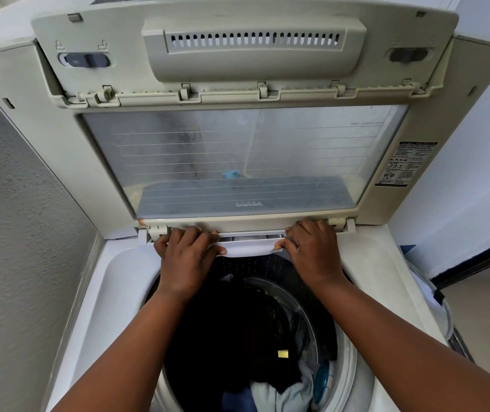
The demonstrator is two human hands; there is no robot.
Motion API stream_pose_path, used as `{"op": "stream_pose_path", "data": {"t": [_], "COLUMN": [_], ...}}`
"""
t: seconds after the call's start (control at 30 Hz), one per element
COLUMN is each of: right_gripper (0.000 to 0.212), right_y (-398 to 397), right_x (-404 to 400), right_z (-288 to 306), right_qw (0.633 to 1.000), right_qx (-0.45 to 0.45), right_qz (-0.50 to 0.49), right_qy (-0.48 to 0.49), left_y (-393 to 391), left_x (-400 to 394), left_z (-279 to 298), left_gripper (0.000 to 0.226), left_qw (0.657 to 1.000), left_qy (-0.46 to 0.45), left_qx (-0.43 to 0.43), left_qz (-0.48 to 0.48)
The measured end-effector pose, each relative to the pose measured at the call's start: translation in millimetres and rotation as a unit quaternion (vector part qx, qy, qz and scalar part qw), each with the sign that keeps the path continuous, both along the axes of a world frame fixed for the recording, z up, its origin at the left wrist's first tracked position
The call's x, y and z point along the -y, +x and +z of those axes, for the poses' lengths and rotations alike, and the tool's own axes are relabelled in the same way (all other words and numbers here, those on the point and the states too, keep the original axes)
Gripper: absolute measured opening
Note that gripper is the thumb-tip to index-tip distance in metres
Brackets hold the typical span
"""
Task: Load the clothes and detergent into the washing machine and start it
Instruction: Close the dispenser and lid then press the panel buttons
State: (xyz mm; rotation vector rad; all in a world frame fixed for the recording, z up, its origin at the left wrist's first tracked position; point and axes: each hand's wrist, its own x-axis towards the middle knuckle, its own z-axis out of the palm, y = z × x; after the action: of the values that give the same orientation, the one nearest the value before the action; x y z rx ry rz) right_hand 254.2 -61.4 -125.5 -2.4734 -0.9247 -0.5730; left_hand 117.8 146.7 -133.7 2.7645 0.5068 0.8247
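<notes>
Textured grey wall flanks the washing machine (386,263), lid (243,159) raised. Left hand (187,251) and right hand (312,248) both curl their fingers (196,233) round the white detergent drawer (249,248). Below the fingers, clothes (246,337) already fill the drum. Detergent and starting seemingly remain.

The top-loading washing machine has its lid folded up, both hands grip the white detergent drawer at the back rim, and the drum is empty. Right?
Not quite: in the head view the drum is not empty; dark clothes lie in it. The lid is up, and the left hand and right hand grip the white detergent drawer.
</notes>
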Motion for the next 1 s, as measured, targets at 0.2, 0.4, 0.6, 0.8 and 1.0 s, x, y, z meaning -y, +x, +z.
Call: {"op": "stream_pose_path", "data": {"t": [0.2, 0.4, 0.6, 0.8, 1.0], "right_gripper": [0.022, 0.027, 0.028, 0.029, 0.02], "right_y": [0.2, 2.3, 2.5, 2.5, -7.3], "right_x": [-3.2, -3.8, -4.1, -3.5, 6.5], "right_z": [1.7, -1.4, -4.9, -5.8, 19.6], "right_qw": [1.0, 1.0, 0.999, 0.998, 0.993], "right_qx": [0.007, 0.017, 0.036, 0.052, 0.011], "right_qz": [-0.005, -0.015, -0.024, -0.024, 0.018], "right_qy": [0.007, -0.008, -0.014, -0.031, -0.113], "left_y": [4.3, 7.4, 9.2, 9.2, -3.5], "left_x": [-2.0, -3.0, -1.3, -0.3, 15.2], "left_z": [-3.8, -9.4, -12.8, -14.5, 7.9], "left_gripper": [0.022, 0.021, 0.022, 0.027, 0.033], "left_qw": [1.0, 0.999, 0.998, 0.998, 0.995], "left_qy": [-0.009, 0.005, 0.019, 0.029, 0.073], "left_qx": [0.016, 0.032, 0.053, 0.051, -0.056], "left_qz": [-0.005, 0.002, 0.025, 0.024, 0.039]}}
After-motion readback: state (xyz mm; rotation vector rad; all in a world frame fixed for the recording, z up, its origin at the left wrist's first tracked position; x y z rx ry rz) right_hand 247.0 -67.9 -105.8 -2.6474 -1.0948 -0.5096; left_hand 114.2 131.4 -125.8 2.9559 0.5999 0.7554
